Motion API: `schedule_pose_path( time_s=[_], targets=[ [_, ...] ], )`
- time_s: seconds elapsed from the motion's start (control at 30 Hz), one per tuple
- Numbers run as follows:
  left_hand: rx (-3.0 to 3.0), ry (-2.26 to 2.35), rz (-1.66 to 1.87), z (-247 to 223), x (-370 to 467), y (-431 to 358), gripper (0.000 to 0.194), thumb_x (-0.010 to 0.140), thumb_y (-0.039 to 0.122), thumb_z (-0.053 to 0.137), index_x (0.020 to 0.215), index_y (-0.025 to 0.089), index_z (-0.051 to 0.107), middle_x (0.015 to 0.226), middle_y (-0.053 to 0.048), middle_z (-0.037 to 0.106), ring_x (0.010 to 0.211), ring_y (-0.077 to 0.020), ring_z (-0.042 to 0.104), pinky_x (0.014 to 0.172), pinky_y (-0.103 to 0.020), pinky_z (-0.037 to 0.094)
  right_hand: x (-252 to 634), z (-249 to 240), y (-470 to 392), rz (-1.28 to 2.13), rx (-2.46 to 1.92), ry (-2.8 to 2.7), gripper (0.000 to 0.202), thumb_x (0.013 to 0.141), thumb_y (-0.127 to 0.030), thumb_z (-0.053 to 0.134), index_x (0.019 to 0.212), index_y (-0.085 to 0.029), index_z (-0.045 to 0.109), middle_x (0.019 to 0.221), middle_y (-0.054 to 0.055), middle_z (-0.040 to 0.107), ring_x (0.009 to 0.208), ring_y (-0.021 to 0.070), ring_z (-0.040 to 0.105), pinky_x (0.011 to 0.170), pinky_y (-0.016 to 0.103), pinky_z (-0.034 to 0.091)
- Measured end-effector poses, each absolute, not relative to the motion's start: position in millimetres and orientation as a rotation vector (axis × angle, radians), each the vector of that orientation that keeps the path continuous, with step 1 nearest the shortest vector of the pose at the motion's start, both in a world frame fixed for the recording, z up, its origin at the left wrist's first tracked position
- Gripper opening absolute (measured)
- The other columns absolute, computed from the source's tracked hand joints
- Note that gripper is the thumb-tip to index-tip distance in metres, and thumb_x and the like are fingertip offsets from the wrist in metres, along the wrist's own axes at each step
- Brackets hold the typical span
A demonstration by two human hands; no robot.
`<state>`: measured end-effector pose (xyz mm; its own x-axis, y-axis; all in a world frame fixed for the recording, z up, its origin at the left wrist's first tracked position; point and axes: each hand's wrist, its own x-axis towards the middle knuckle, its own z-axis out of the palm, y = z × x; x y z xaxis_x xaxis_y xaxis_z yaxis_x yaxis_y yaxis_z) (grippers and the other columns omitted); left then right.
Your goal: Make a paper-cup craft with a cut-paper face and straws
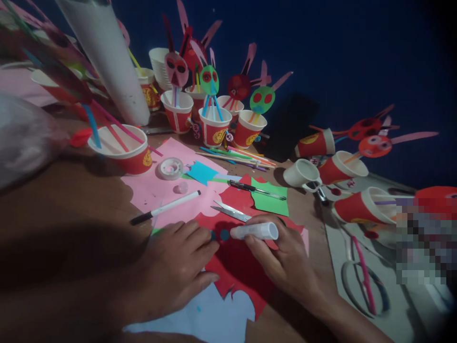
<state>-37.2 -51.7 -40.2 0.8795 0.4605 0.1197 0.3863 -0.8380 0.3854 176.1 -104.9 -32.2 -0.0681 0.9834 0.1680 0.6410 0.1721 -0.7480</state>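
My right hand (282, 252) grips a white glue stick (255, 231), its tip turned toward a small dark paper circle (224, 235) on red paper (232, 259). Fingers stretched out, my left hand (182, 267) lies flat on the paper, its fingertips beside a second dark circle (213, 235) that they partly hide. Scissors (232, 212) with parted blades lie just beyond my right hand, their handles hidden behind it. Past my left hand are a white marker (167, 207) and a pink paper sheet (143, 188). Light blue paper (224, 309) lies nearer me.
Red and white paper cups (214, 128) with paper animal heads on straws stand along the back. A tape roll (170, 168), a black pen (257, 189), green paper (271, 200) and loose straws (239, 156) lie mid-table. At right are a white mug (302, 174) and tipped cups (360, 205).
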Motion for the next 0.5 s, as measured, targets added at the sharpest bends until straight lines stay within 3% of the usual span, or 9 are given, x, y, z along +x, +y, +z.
schedule_pose_path(
  time_s=[0.5],
  targets=[
    [2.724, 0.706, 0.212, -48, -32, -59, 0.023, 0.090, 0.037, 0.041, 0.090, 0.020, 0.058, 0.087, -0.005, 0.054, 0.084, -0.0239, 0.045, 0.071, -0.039, 0.033, 171, -44, -105, 0.419, -1.522, -2.119, 0.016, 0.087, -0.022, 0.052, 0.101, -0.018, 0.058, 0.092, 0.005, 0.068, 0.078, 0.0180, 0.063, 0.069, 0.031, 0.047]
  ],
)
